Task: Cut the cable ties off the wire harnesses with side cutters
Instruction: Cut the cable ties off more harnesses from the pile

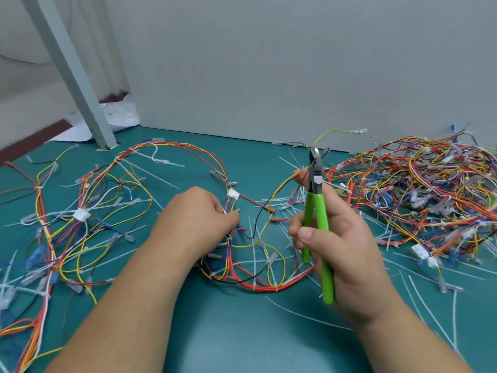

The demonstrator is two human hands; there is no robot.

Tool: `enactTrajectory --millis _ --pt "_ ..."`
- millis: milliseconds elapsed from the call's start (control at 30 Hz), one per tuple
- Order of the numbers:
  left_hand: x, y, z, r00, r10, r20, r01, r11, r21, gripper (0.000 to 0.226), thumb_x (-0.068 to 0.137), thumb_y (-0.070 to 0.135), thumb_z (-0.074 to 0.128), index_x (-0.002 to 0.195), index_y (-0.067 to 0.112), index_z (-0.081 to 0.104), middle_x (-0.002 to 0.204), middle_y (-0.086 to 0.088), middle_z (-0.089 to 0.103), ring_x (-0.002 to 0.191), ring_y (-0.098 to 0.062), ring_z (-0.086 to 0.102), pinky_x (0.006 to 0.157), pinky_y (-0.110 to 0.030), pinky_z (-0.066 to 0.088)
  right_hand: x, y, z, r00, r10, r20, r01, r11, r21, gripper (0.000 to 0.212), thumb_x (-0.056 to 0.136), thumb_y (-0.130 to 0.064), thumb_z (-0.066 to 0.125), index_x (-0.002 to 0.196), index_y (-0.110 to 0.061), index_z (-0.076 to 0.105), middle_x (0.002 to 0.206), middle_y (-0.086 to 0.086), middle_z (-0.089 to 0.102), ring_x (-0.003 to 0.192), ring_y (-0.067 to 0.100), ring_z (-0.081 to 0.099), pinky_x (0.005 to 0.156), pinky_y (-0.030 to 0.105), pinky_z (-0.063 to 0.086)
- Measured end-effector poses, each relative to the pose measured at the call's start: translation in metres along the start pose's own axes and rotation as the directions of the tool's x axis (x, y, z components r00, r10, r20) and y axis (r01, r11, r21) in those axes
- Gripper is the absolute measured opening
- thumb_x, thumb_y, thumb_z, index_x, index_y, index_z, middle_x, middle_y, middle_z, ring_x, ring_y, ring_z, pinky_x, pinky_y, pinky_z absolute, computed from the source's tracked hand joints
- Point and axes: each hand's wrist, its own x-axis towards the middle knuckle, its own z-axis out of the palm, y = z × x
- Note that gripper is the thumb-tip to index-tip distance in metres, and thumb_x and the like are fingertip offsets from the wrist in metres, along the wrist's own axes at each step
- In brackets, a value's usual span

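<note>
A person's right hand (pixel 341 238) wraps thumb and fingers around green-handled side cutters (pixel 317 211), held upright with the jaws raised off the work, seemingly parked while the next tie is found. To its left, the left hand (pixel 193 219) curls its fingers down into a wire harness (pixel 250 284), apparently pinching the strands to steady them. White cable ties (pixel 275 286) still band the loop between both hands. Beyond the right hand lies a heap of harnesses (pixel 430 189); snipped ties (pixel 430 313) litter the green mat (pixel 255 332).
</note>
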Motion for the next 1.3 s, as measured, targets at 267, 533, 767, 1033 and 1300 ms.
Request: enactTrajectory --millis 267,533,767,1033,1300 --pt "0.002 0.009 0.000 0.937 0.114 -0.331 -0.268 0.841 -0.471 0.025 0.088 0.040 0.072 0.068 0.026 0.068 0.054 0.021 0.056 0.049 -0.003 0.044 0.052 -0.024 0.035 0.000 -0.001 0.004 0.996 0.083 -0.032 -0.087 0.987 -0.139 0.059 0.071 -0.016 0.067 0.129 -0.032 0.065 0.100 -0.001 0.058 0.067 0.002 0.054 0.061 0.011 0.043" --pt "0.003 0.013 0.013 0.959 0.100 -0.265 -0.263 0.659 -0.704 0.006 0.091 0.039 0.073 0.085 0.037 0.074 0.064 0.008 0.067 0.055 -0.007 0.054 0.058 -0.030 0.050 0.001 0.005 0.003 0.990 0.082 -0.114 -0.094 0.990 -0.102 0.062 0.070 -0.023 0.073 0.131 -0.027 0.063 0.110 -0.008 0.070 0.075 0.009 0.061 0.071 0.021 0.049" --pt "0.002 0.018 0.009 0.961 0.003 -0.276 -0.237 0.517 -0.822 0.014 0.092 0.032 0.074 0.078 0.030 0.077 0.075 0.012 0.074 0.067 -0.001 0.063 0.068 -0.021 0.051 -0.001 0.005 0.005 0.992 0.106 -0.061 -0.113 0.986 -0.120 0.062 0.068 -0.030 0.074 0.129 -0.034 0.065 0.117 -0.010 0.070 0.077 0.011 0.060 0.069 0.019 0.050" --pt "-0.001 0.024 0.001 0.996 -0.052 -0.070 -0.057 0.217 -0.974 0.010 0.094 0.025 0.070 0.089 0.018 0.074 0.089 -0.001 0.075 0.089 -0.020 0.068 0.069 -0.039 0.062 0.000 0.008 0.005 0.992 0.123 0.011 -0.122 0.989 -0.082 0.057 0.069 -0.026 0.074 0.124 -0.041 0.069 0.127 -0.010 0.068 0.082 0.013 0.062 0.070 0.023 0.050" --pt "-0.009 0.029 0.002 0.973 0.205 0.103 0.073 0.152 -0.986 0.050 0.090 -0.017 0.030 0.120 -0.001 0.067 0.124 -0.018 0.070 0.113 -0.033 0.069 0.105 -0.047 0.052 -0.003 0.006 0.011 0.981 0.114 0.156 -0.112 0.994 -0.019 0.065 0.064 -0.026 0.073 0.128 -0.034 0.069 0.093 0.005 0.068 0.082 0.009 0.065 0.065 0.014 0.048"
